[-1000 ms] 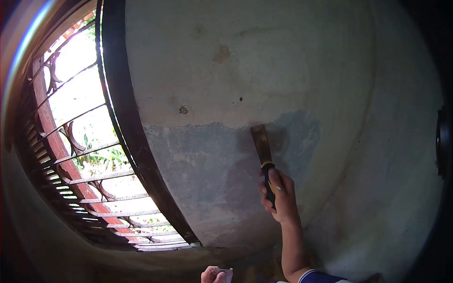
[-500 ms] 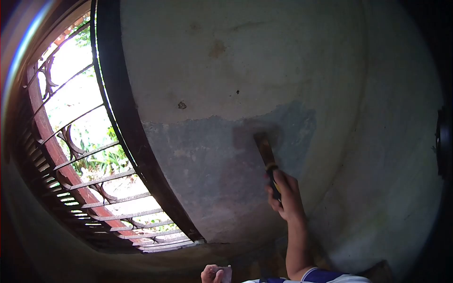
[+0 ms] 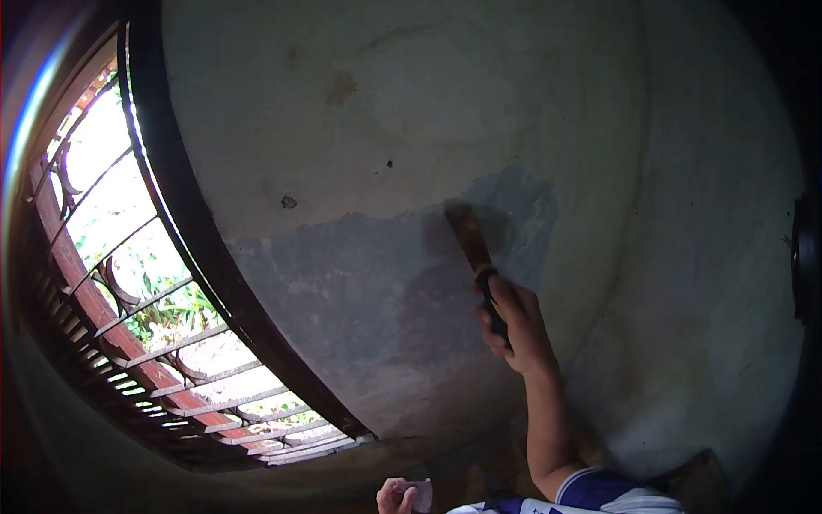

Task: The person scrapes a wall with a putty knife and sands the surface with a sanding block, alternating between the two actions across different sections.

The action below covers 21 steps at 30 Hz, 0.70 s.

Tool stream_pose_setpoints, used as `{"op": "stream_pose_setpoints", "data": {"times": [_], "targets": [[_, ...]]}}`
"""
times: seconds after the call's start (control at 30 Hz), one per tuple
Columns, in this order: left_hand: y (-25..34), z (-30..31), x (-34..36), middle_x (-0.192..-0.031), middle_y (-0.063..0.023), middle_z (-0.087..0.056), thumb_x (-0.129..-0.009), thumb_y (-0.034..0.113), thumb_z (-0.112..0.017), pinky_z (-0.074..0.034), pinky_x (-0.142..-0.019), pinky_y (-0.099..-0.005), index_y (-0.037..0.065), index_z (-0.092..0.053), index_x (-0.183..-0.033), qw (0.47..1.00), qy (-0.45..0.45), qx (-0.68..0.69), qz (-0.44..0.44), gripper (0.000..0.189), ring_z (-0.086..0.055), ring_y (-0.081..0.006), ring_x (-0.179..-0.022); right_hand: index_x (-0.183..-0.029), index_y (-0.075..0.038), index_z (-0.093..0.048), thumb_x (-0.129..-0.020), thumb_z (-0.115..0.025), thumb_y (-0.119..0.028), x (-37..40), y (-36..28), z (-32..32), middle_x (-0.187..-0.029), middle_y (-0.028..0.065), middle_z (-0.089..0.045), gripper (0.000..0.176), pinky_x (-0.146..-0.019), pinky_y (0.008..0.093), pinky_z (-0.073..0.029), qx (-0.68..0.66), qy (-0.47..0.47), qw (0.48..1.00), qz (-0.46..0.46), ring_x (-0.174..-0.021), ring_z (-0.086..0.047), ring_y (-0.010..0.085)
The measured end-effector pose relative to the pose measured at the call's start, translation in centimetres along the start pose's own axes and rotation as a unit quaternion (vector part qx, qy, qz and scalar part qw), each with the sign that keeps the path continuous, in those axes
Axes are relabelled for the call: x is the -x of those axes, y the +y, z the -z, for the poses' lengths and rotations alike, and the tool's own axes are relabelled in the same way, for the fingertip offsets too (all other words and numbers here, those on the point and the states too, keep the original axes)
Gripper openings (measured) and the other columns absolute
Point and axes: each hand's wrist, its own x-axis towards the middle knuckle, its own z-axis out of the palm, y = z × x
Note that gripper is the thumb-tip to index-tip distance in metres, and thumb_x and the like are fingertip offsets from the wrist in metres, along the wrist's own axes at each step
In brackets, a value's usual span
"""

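My right hand (image 3: 516, 325) is closed round the dark handle of a putty knife (image 3: 470, 236), whose blade points up and to the left. The blade tip is right at the ragged upper edge of a grey, bare patch (image 3: 342, 283) on the wall (image 3: 479, 94). At the bottom of the view, my left hand (image 3: 396, 495) has its fingers curled around a small, pale, flat-sided piece (image 3: 421, 494). What that piece is, I cannot tell.
To the left, a window with metal bars (image 3: 184, 343) and a dark frame (image 3: 257, 334) lets in bright light. Small holes, such as the chipped one (image 3: 288, 202), mark the paler wall. A dark round-edged object (image 3: 803, 257) is at the far right.
The putty knife has moved up the wall, its tip going from inside the grey patch to the patch's upper edge. The view has shifted slightly; my left hand still grips the pale piece.
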Motion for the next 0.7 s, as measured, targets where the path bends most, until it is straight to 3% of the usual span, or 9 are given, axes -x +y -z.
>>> {"op": "stream_pose_setpoints", "data": {"times": [0.07,0.27,0.43,0.57,0.7], "targets": [[-1.4,-0.3,0.6,-0.083,0.0005,-0.058,-0.089,0.002,-0.064,-0.047,-0.064,-0.0219,0.003,-0.057,-0.106,1.0,0.003,-0.005,0.007,0.018,-0.055,-0.0067,-0.075,-0.1,-0.004,-0.057,-0.098,-0.053,-0.042,1.4,0.6,1.8,-0.065,-0.0004,-0.051,0.039,-0.031,0.0212,-0.023,0.006,0.005,1.0,-0.02,-0.036,-0.038,0.0044],[-2.1,-1.5,0.9,-0.085,0.0004,-0.057,-0.088,0.0,-0.064,-0.047,-0.065,-0.0207,0.002,-0.056,-0.107,1.0,0.004,0.0,0.025,0.021,-0.055,-0.0063,-0.077,-0.099,-0.001,-0.057,-0.099,-0.051,-0.042,-1.7,0.0,1.0,-0.065,0.0003,-0.05,0.041,-0.029,0.021,-0.021,0.043,-0.022,0.998,0.034,-0.035,-0.038,0.0039],[-3.0,-2.8,0.5,-0.087,0.0001,-0.058,-0.089,-0.002,-0.063,-0.047,-0.067,-0.0207,0.002,-0.056,-0.108,1.0,0.026,-0.007,0.013,0.021,-0.055,-0.0063,-0.078,-0.097,-0.001,-0.058,-0.099,-0.052,-0.041,1.2,0.2,3.1,-0.064,0.0002,-0.05,0.04,-0.031,0.0208,-0.023,0.053,-0.02,0.998,-0.03,-0.036,-0.039,0.0048],[-4.2,-4.7,0.7,-0.087,-0.0006,-0.06,-0.089,0.0,-0.064,-0.047,-0.066,-0.021,0.001,-0.056,-0.109,0.999,0.04,0.011,-0.001,0.021,-0.056,-0.0064,-0.077,-0.097,0.0,-0.058,-0.098,-0.052,-0.041,-2.8,-1.0,2.1,-0.063,0.0003,-0.049,0.041,-0.032,0.0206,-0.025,0.06,-0.069,0.996,-0.008,-0.036,-0.039,0.0051],[-2.5,-6.9,-1.3,-0.085,-0.0004,-0.061,-0.089,0.003,-0.065,-0.047,-0.065,-0.0211,0.001,-0.056,-0.109,1.0,0.031,-0.002,-0.005,0.022,-0.056,-0.0064,-0.076,-0.095,-0.001,-0.057,-0.099,-0.051,-0.041,0.1,-0.4,4.1,-0.063,0.0006,-0.05,0.041,-0.032,0.0215,-0.025,0.081,-0.039,0.996,-0.027,-0.037,-0.039,0.0049]]}}
